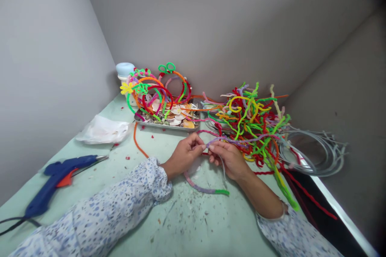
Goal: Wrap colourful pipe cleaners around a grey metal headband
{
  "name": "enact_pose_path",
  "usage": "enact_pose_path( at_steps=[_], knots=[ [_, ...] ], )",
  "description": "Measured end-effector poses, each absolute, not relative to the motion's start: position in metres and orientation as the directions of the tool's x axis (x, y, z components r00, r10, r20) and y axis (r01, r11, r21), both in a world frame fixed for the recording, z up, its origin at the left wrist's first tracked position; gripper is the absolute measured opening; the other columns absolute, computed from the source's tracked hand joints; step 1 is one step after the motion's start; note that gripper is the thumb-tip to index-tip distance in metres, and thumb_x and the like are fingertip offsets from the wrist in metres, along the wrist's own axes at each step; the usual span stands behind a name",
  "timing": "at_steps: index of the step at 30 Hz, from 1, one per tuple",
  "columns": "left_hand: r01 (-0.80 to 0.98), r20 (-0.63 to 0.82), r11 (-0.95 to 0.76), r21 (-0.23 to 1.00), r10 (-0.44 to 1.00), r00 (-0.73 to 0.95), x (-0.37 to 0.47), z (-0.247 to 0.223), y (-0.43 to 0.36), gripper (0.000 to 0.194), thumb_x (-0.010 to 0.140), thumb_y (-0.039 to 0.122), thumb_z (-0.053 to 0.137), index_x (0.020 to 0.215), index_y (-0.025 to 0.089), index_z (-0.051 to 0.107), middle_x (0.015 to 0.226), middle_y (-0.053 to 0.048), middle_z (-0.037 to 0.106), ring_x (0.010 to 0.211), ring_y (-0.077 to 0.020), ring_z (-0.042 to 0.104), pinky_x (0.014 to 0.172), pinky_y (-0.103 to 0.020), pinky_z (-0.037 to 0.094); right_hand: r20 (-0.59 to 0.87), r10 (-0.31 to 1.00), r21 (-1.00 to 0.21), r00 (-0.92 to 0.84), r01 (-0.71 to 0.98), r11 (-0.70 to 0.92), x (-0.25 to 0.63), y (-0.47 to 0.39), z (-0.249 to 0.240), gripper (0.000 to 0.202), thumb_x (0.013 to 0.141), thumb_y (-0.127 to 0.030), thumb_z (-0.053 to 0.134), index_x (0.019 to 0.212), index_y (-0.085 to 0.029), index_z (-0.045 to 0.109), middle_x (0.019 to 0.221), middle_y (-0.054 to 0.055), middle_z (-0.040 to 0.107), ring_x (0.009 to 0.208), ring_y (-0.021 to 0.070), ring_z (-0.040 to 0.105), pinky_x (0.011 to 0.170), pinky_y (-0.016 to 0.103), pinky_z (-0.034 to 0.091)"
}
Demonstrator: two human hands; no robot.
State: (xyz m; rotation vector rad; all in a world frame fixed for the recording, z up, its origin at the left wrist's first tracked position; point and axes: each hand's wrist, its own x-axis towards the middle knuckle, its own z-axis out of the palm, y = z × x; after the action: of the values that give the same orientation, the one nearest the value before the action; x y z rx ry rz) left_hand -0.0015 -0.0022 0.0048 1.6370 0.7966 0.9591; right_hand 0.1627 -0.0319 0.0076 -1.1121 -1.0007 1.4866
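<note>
My left hand (187, 153) and my right hand (229, 158) meet over the middle of the table, thumbs and forefingers pinched close together. Between them is a headband (200, 188), its lower part wrapped in pink, lilac and green pipe cleaner. A bare pale stretch of the band shows below my right fingers. At the fingertips both hands grip a lilac pipe cleaner (241, 141), whose free length trails right toward the heap. The exact wrapping point is hidden by the fingers.
Finished headbands (150, 82) lean over a metal tray (169, 127) of shells. Tangled pipe cleaners (250, 116) lie right, beside bare clear bands (319, 156). Left are a plastic bag (102, 129) and a blue glue gun (57, 180); a blue-lidded container (125, 70) stands behind.
</note>
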Motion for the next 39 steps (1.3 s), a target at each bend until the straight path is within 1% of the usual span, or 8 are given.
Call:
enact_pose_path(
  at_steps=[4, 12, 18, 22, 26, 32, 36, 39],
  knots=[
    [0.079, 0.196, -0.258, 0.963, 0.871, 0.451, -0.002, 0.005, -0.002, 0.014, 0.083, 0.029, 0.051, 0.078, 0.016, 0.05, 0.067, 0.003, 0.049, 0.062, -0.0084, 0.042, 0.058, -0.02, 0.033, -0.15, 0.988, -0.971, -0.048, -0.182, -0.156, 0.161, -0.031, 0.008, 0.019, 0.069, -0.032, 0.069, 0.069, -0.014, 0.063, 0.049, -0.001, 0.059, 0.042, 0.0067, 0.05, 0.04, 0.016, 0.037],
    [0.069, 0.135, -0.184, 0.981, 0.885, 0.446, -0.001, 0.01, -0.004, 0.017, 0.082, 0.031, 0.053, 0.076, 0.016, 0.05, 0.06, 0.005, 0.045, 0.054, -0.0065, 0.037, 0.052, -0.018, 0.03, -0.064, 0.998, -0.996, -0.013, -0.061, -0.065, 0.164, -0.032, 0.002, 0.019, 0.074, -0.034, 0.065, 0.072, -0.015, 0.061, 0.052, -0.001, 0.061, 0.045, 0.008, 0.05, 0.045, 0.019, 0.039],
    [0.057, 0.05, -0.085, 0.995, 0.891, 0.452, 0.001, 0.007, -0.002, 0.016, 0.081, 0.031, 0.054, 0.076, 0.017, 0.049, 0.057, 0.006, 0.044, 0.048, -0.0055, 0.036, 0.046, -0.017, 0.027, -0.011, 1.0, -0.992, 0.016, 0.124, -0.013, 0.162, -0.036, 0.01, 0.019, 0.075, -0.034, 0.063, 0.074, -0.015, 0.061, 0.052, -0.001, 0.062, 0.046, 0.0097, 0.051, 0.047, 0.022, 0.041],
    [0.04, -0.019, 0.001, 0.999, 0.891, 0.453, 0.001, 0.008, 0.001, 0.018, 0.078, 0.032, 0.056, 0.075, 0.017, 0.047, 0.052, 0.007, 0.041, 0.043, -0.0055, 0.034, 0.041, -0.017, 0.024, 0.024, 1.0, -0.986, 0.019, 0.166, 0.02, 0.161, -0.037, 0.008, 0.02, 0.075, -0.035, 0.062, 0.076, -0.015, 0.061, 0.056, 0.0, 0.062, 0.048, 0.0104, 0.053, 0.048, 0.023, 0.043],
    [0.068, -0.069, 0.042, 0.997, 0.885, 0.46, 0.0, 0.007, 0.005, 0.017, 0.077, 0.031, 0.057, 0.074, 0.017, 0.048, 0.049, 0.007, 0.041, 0.041, -0.0055, 0.034, 0.039, -0.017, 0.024, 0.04, 0.999, -0.982, -0.011, 0.185, 0.041, 0.162, -0.035, 0.001, 0.017, 0.074, -0.032, 0.062, 0.079, -0.016, 0.06, 0.058, 0.0, 0.063, 0.05, 0.0112, 0.054, 0.05, 0.024, 0.044],
    [0.106, -0.091, 0.046, 0.993, 0.881, 0.465, -0.002, 0.003, 0.008, 0.015, 0.076, 0.03, 0.057, 0.075, 0.016, 0.05, 0.051, 0.006, 0.044, 0.042, -0.0057, 0.036, 0.039, -0.017, 0.025, 0.063, 0.998, -0.958, 0.018, 0.28, 0.055, 0.163, -0.035, -0.007, 0.015, 0.075, -0.028, 0.06, 0.082, -0.016, 0.063, 0.059, 0.001, 0.063, 0.053, 0.0142, 0.058, 0.053, 0.026, 0.046],
    [0.141, -0.115, 0.055, 0.988, 0.877, 0.466, -0.001, 0.004, 0.008, 0.014, 0.075, 0.029, 0.056, 0.075, 0.016, 0.051, 0.052, 0.006, 0.045, 0.042, -0.0059, 0.036, 0.038, -0.018, 0.024, 0.128, 0.992, -0.934, -0.019, 0.334, 0.127, 0.164, -0.035, -0.01, 0.015, 0.077, -0.023, 0.054, 0.087, -0.018, 0.065, 0.063, 0.0, 0.063, 0.056, 0.0144, 0.058, 0.055, 0.025, 0.047],
    [0.152, -0.125, 0.06, 0.987, 0.876, 0.465, -0.001, 0.004, 0.008, 0.014, 0.075, 0.029, 0.056, 0.075, 0.016, 0.051, 0.052, 0.005, 0.045, 0.041, -0.0059, 0.036, 0.038, -0.018, 0.024, 0.19, 0.981, -0.888, -0.033, 0.421, 0.186, 0.165, -0.036, -0.008, 0.017, 0.078, -0.02, 0.051, 0.086, -0.019, 0.066, 0.068, 0.0, 0.064, 0.06, 0.0144, 0.058, 0.057, 0.025, 0.046]
  ],
)
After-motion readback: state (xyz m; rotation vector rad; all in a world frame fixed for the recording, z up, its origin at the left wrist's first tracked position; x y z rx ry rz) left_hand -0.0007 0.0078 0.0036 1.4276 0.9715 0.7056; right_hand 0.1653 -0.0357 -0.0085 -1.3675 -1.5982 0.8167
